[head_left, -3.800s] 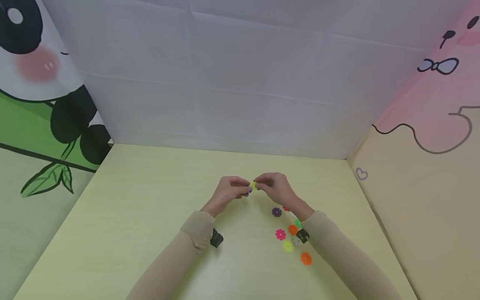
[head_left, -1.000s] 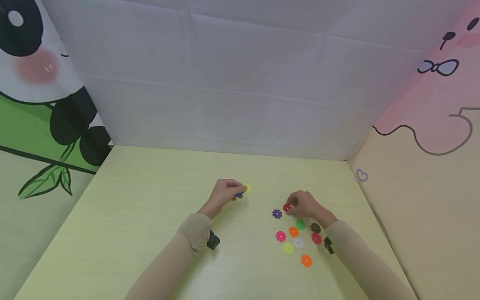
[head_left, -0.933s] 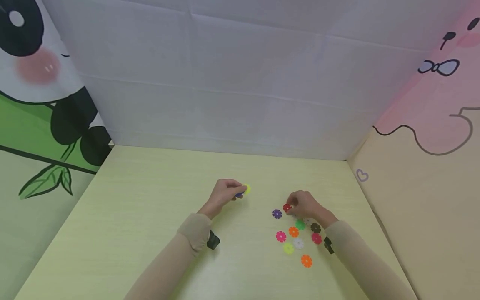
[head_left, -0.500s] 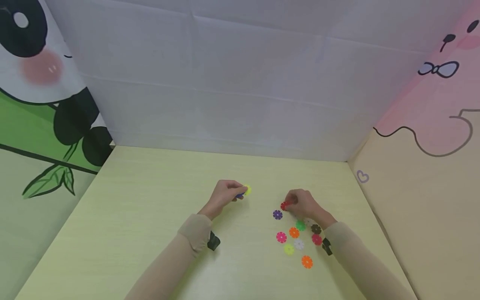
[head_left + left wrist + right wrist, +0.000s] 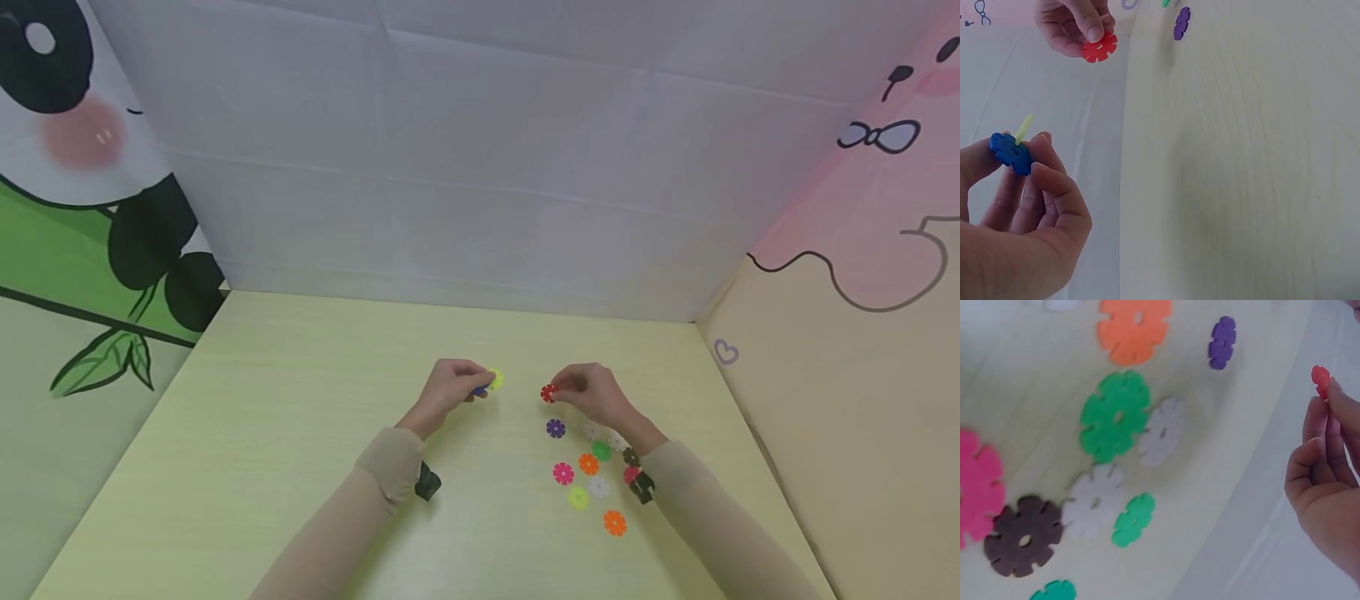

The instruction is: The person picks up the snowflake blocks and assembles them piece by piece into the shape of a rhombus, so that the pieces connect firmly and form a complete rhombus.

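My left hand [image 5: 442,396] pinches a blue slotted snowflake disc [image 5: 1011,154] by its edges, above the table. A yellow snowflake disc [image 5: 1024,129] stands edge-on in the blue one, joined to it; in the head view its yellow rim shows past my fingertips. To the right, my right hand [image 5: 594,393] holds a red snowflake disc [image 5: 548,393] between thumb and fingers, raised off the table. The red disc and the blue-yellow pair are apart, with a short gap between the hands. Part of the blue disc is hidden by the left fingers in the head view.
Below my right hand, several loose discs lie on the pale table [image 5: 337,375]: purple [image 5: 555,428], pink [image 5: 563,473], green [image 5: 1115,417], dark brown [image 5: 1024,536], orange [image 5: 614,523], and others. A white sheet [image 5: 465,167] hangs behind; printed panels flank both sides.
My right hand left the joined pair, took the red disc from among the loose ones, and has lifted it up and left toward the left hand. My left hand has stayed nearly still lately.
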`<state>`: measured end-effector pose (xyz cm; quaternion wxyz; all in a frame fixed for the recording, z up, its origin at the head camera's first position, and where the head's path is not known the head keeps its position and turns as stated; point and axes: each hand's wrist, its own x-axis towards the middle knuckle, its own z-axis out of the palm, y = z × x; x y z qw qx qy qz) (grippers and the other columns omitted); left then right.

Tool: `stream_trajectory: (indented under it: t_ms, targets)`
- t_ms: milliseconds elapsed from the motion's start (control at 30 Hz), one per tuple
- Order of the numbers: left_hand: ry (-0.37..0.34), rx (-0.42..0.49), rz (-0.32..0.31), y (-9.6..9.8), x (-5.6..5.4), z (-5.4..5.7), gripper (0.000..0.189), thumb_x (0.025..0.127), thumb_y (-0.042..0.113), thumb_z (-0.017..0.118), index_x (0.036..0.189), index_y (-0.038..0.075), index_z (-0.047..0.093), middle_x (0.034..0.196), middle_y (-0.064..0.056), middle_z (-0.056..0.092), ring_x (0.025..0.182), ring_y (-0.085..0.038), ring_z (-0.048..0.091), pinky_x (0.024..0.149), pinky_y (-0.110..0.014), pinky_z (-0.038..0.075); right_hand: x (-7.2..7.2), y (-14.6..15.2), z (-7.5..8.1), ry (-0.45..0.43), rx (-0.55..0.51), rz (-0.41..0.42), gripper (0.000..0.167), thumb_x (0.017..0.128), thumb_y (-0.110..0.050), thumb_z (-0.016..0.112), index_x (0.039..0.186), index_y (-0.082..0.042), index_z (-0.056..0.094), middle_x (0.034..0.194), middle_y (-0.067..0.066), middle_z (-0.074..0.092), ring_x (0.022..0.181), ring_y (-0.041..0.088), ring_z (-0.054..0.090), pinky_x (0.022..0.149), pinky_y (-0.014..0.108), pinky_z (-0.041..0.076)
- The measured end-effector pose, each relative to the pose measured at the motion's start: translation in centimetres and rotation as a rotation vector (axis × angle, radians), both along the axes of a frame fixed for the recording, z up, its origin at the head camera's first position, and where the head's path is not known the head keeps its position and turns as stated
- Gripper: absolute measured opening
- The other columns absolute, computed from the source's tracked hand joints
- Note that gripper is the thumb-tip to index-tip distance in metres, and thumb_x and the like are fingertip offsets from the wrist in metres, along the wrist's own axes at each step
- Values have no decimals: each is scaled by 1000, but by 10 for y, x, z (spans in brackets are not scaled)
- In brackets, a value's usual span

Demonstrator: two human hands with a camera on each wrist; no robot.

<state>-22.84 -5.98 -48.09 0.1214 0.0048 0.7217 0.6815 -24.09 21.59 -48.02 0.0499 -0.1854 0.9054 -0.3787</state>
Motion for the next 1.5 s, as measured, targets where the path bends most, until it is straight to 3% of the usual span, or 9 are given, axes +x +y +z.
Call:
stream_trajectory:
  t_ms: [367,667,800,933,1167,1300,1500]
  targets:
    - [-16,-9,4,-1,1,2,19,85,22,74,90,4,73,82,-8,70,71,-19,66,68,-32,51,-1,-18,8,49,-96,16,10,81,-11,77,90,-12,72,85,-4,69,75,11,65,68,29,53]
    - [-16,-12,9,0,2,3,20,84,23,74,89,3,73,81,-8,69,70,-19,65,68,-32,51,2,-31,16,44,-151,21,9,82,-10,77,88,-13,71,85,-5,69,78,23,67,70,29,53]
    - [-16,-17,8,1,2,3,21,85,24,74,89,3,73,81,-7,69,70,-19,65,70,-34,52,3,-36,20,55,-169,27,7,83,-12,76,88,-12,71,85,-4,69,78,23,67,70,30,53]
    - [-22,-21,4,1,3,5,21,85,24,74,89,3,73,81,-7,69,70,-19,65,73,-38,52,2,-38,22,67,-174,41,6,84,-14,75,89,-12,72,86,-5,69,78,19,67,70,30,53]
    - [-35,-30,-24,0,1,4,21,84,27,74,85,6,75,84,-12,70,70,-19,65,70,-33,50,1,-41,24,68,-163,64,4,86,-17,73,90,-15,72,87,-7,69,77,10,65,71,31,53]
    - [-31,-33,-42,0,0,4,22,84,27,75,84,5,75,86,-17,69,73,-24,65,70,-34,50,0,-43,25,75,-151,80,4,85,-17,74,89,-16,72,86,-8,69,77,10,65,71,32,53]
    - [-18,-40,-65,1,2,8,25,84,27,75,86,2,74,80,-13,69,76,-28,65,65,-29,49,0,-46,28,83,-139,96,4,85,-16,74,88,-17,73,86,-9,68,77,14,65,70,32,53]
